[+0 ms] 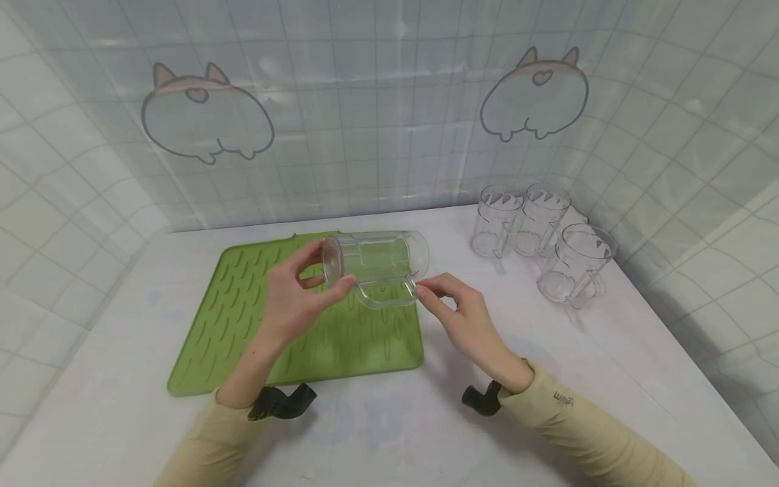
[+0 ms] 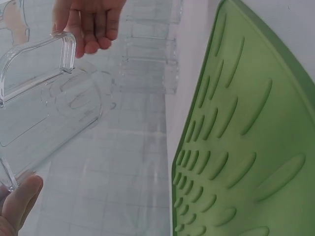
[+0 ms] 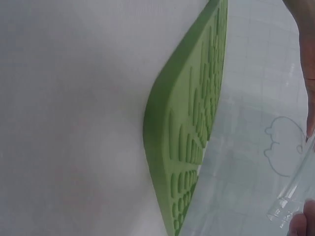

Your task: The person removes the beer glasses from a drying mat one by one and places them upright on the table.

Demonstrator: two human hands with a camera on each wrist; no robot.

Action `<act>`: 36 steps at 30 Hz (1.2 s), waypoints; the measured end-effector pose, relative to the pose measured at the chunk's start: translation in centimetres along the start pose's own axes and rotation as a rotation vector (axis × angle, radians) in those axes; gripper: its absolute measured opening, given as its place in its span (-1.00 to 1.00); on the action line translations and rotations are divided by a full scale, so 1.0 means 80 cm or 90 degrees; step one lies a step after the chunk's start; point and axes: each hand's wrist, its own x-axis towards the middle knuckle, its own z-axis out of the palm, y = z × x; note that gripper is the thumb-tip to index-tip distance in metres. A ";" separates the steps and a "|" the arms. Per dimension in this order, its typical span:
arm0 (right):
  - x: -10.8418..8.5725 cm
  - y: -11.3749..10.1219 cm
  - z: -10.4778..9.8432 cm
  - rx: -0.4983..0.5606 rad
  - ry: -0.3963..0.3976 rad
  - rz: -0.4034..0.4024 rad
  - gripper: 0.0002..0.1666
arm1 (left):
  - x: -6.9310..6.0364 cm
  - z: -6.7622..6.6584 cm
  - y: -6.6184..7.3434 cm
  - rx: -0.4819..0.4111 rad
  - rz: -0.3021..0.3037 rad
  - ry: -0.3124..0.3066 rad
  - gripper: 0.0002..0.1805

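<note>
A clear glass mug (image 1: 377, 257) is held on its side above the green ridged mat (image 1: 237, 318), its base toward the left and its mouth toward the right. My left hand (image 1: 292, 291) grips the base end between thumb and fingers. With thumb and fingertips, my right hand (image 1: 456, 314) pinches the mug's handle near the mouth end. The left wrist view shows the handle (image 2: 68, 51) with the right fingers against it. Only part of the mug (image 3: 288, 204) enters the right wrist view, at its right edge.
Three more clear glass mugs stand upright at the back right: a left one (image 1: 487, 240), a middle one (image 1: 526, 240) and a nearer one (image 1: 555, 284). They are on the white table (image 1: 389, 439). Tile-patterned walls (image 1: 377, 135) enclose the back and sides.
</note>
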 end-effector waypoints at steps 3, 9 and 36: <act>0.001 0.001 0.001 0.040 -0.035 0.037 -0.71 | 0.000 0.000 0.000 -0.002 0.005 0.004 -0.29; 0.003 -0.003 0.003 0.113 -0.089 0.116 -0.59 | 0.001 0.001 -0.002 -0.002 0.012 -0.003 -0.29; 0.010 -0.011 -0.002 0.292 -0.050 0.222 -0.56 | 0.009 -0.011 -0.013 -0.020 -0.041 -0.142 -0.26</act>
